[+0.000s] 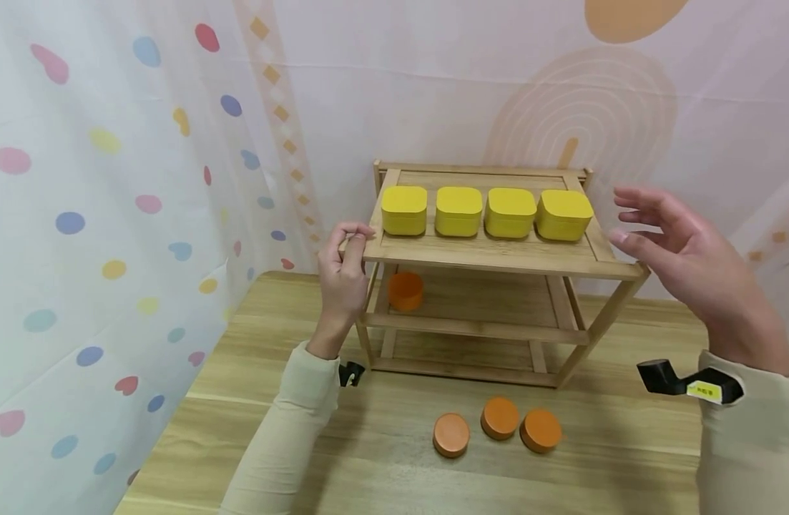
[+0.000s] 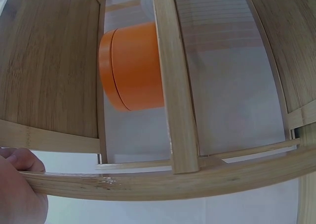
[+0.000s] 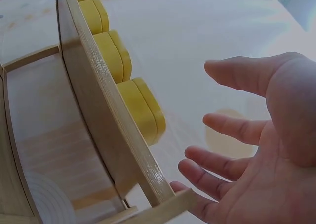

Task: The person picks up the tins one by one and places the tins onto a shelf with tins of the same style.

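Note:
A light wooden three-tier shelf rack stands on the table. My left hand grips the front left corner of its top tier; in the left wrist view only part of that hand shows, against the side rail. Several yellow rounded-square lidded boxes sit in a row on the top tier. Just off the tier's right end is my right hand, its fingers spread and holding nothing. In the right wrist view the nearest yellow box lies beyond the fingertips. A round orange lidded container sits at the left of the middle tier.
Three round orange containers lie on the wood-grain table before the rack. A patterned curtain hangs close behind the rack and along the left side.

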`<state>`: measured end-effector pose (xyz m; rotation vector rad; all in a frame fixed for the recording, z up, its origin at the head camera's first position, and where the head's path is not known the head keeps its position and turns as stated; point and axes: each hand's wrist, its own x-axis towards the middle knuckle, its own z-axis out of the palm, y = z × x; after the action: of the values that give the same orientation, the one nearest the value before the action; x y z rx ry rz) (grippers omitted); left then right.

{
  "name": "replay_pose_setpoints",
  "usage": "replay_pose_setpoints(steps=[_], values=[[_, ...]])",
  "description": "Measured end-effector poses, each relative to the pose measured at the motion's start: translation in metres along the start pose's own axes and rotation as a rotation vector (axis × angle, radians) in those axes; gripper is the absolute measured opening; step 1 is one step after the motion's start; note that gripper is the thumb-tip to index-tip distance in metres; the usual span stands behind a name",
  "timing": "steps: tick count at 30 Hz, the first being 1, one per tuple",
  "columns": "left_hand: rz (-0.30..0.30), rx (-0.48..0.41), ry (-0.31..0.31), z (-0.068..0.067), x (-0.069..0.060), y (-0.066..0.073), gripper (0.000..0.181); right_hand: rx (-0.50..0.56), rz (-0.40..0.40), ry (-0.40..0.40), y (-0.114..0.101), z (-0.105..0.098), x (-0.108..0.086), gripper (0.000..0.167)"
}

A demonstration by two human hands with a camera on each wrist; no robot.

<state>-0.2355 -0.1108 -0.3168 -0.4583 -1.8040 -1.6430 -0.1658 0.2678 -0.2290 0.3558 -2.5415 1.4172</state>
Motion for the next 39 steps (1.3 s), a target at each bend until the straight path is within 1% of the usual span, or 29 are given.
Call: replay_pose_setpoints(steps=[2, 9, 11, 13, 16, 19, 20, 23, 25, 29, 36, 39], values=[[0.000, 0.001, 0.001, 0.000, 0.000, -0.001, 0.025, 0.017, -0.016, 0.012, 0.002, -0.001, -0.004, 0.052], [0.003, 0.010, 0.002, 0.001, 0.000, -0.003, 0.025, 0.322, -0.137, 0.043, 0.019, -0.007, -0.018, 0.051], [0.002, 0.007, 0.002, 0.001, 0.000, -0.003, 0.025, 0.354, -0.186, 0.046, 0.025, -0.009, -0.024, 0.051], [0.000, 0.003, -0.001, 0.002, 0.001, -0.003, 0.025, 0.418, -0.238, 0.050, 0.030, -0.011, -0.030, 0.052], [-0.001, -0.002, -0.004, 0.003, 0.001, -0.002, 0.025, 0.531, -0.370, 0.037, 0.039, -0.014, -0.038, 0.052], [0.000, -0.010, -0.004, 0.004, 0.002, -0.001, 0.025, 0.694, -0.497, 0.019, 0.048, -0.014, -0.045, 0.045], [-0.001, -0.012, -0.005, 0.004, 0.002, 0.000, 0.025, 0.763, -0.555, -0.010, 0.051, -0.013, -0.047, 0.042], [-0.003, -0.015, -0.008, 0.004, 0.002, 0.001, 0.025, 0.888, -0.668, -0.087, 0.058, -0.009, -0.051, 0.033], [-0.003, -0.017, -0.010, 0.004, 0.002, 0.001, 0.025, 0.905, -0.717, -0.135, 0.061, -0.005, -0.054, 0.030], [-0.002, -0.018, -0.003, 0.003, 0.000, 0.002, 0.025, 0.869, -0.755, -0.217, 0.070, -0.001, -0.063, 0.034], [0.003, -0.012, 0.003, 0.002, -0.001, 0.004, 0.025, 0.784, -0.686, -0.288, 0.099, 0.005, -0.084, 0.035], [0.008, -0.017, 0.009, 0.003, 0.000, 0.005, 0.025, 0.776, -0.664, -0.339, 0.109, 0.011, -0.089, 0.036]])
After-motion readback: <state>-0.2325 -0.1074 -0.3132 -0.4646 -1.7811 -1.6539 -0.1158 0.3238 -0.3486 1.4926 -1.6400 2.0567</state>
